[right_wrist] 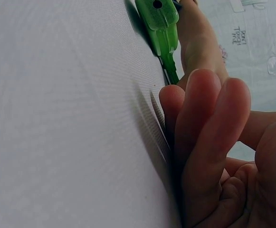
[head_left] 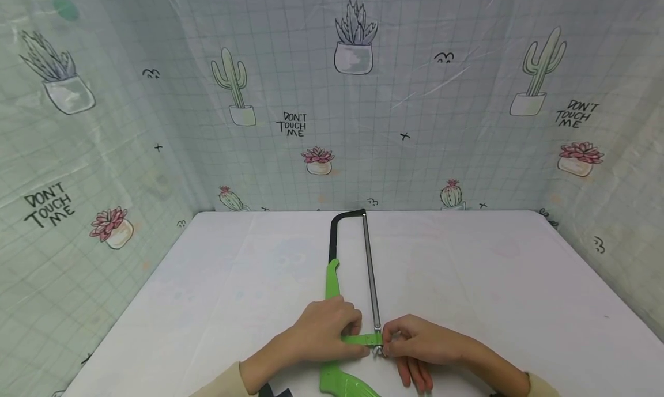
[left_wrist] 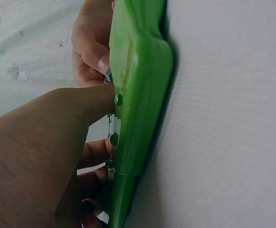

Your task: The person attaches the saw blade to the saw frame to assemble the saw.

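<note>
A hacksaw lies on the white table, its black front bow pointing away from me and its green handle toward me. A thin grey blade runs along its right side. My left hand holds the green frame by its short crosspiece. At the blade's near end, the thumb and index finger of my right hand pinch a small silver wing nut. In the right wrist view, the other fingers extend loosely beside the tabletop. The left wrist view shows the green frame close up, with the left thumb against it.
Under the hands spreads a white tabletop. A dark object shows partly at the bottom edge, near the left forearm. Cloth printed with cacti hangs behind the table and along both sides.
</note>
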The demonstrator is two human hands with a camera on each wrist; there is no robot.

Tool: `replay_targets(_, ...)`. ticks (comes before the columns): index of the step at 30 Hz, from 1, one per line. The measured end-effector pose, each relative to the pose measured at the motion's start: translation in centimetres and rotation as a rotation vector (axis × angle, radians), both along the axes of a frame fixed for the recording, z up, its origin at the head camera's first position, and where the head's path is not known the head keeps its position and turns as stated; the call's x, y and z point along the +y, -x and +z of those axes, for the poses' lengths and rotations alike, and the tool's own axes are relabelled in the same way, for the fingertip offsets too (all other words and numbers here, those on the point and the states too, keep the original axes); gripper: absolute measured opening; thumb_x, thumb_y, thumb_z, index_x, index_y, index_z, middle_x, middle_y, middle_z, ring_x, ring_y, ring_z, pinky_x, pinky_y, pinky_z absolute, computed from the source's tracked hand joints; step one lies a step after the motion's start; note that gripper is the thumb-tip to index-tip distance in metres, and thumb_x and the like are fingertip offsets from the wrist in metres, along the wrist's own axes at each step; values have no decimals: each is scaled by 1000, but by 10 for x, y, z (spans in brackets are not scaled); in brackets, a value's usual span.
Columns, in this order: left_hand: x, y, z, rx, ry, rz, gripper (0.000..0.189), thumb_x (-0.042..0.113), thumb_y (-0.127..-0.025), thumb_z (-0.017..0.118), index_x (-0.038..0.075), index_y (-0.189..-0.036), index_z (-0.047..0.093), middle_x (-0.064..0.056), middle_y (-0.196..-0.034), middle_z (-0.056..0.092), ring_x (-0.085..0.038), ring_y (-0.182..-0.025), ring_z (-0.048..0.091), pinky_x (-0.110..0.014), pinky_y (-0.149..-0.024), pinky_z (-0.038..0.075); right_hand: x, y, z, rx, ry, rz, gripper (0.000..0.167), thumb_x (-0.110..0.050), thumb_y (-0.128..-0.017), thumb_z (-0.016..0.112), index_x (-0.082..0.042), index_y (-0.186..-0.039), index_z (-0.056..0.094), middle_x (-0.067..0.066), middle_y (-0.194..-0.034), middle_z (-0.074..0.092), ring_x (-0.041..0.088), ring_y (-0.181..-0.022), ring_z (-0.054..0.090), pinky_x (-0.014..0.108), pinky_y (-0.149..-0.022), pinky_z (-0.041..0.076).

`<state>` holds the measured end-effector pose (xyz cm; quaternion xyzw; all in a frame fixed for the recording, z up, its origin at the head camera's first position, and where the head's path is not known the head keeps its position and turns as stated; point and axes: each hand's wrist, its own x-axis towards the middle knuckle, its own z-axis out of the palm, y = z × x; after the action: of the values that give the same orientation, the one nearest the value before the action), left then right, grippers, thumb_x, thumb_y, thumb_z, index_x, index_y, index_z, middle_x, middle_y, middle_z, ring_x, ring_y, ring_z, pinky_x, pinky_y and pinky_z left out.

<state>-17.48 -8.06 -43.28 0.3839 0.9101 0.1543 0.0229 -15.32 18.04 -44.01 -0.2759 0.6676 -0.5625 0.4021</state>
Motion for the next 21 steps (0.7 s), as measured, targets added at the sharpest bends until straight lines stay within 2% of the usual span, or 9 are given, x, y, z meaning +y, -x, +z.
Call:
replay_targets(8, 0, 3, -1, 29, -1, -6, 33, 60, -82, 75, 34, -75, 55, 22, -73, 48, 1, -72, 43, -20, -56, 35, 1, 3, 2, 15, -8, 13, 18, -12, -104, 49, 5, -105, 56, 48, -73, 57, 8, -41, 60, 33, -38, 51)
replay_targets(12, 1, 6, 2, 43, -5, -4, 34, 60, -82, 75, 33, -75, 55, 21, -72, 48, 0, -72, 43, -20, -55, 35, 2, 6, 5, 19, -14, 15, 19, -14, -105, 50, 4, -106, 57, 48, -73, 57, 8, -41, 61, 33, -38, 51)
replay_targets(16, 2, 6, 3, 28, -7, 1, 34, 60, -81, 75, 33, -74, 55, 20, -72, 48, 0, -73, 43, -21, -55, 35, 1, 6, 6, 18, -19, 17, 19, -14, -105, 49, 4, -106, 57, 48, -73, 56, 7, -42, 61, 33, -38, 51)
replay_targets(21, 1, 2, -2, -1, -7, 10, 34, 59, -81, 75, 33, -74, 54, 21, -72, 48, 0, -73, 43, -21, -55, 35, 0, 2, 3, 0, -20, 18, 18, -13, -104, 49, 4, -106, 57, 49, -74, 55, 7, -41, 60, 34, -38, 51)
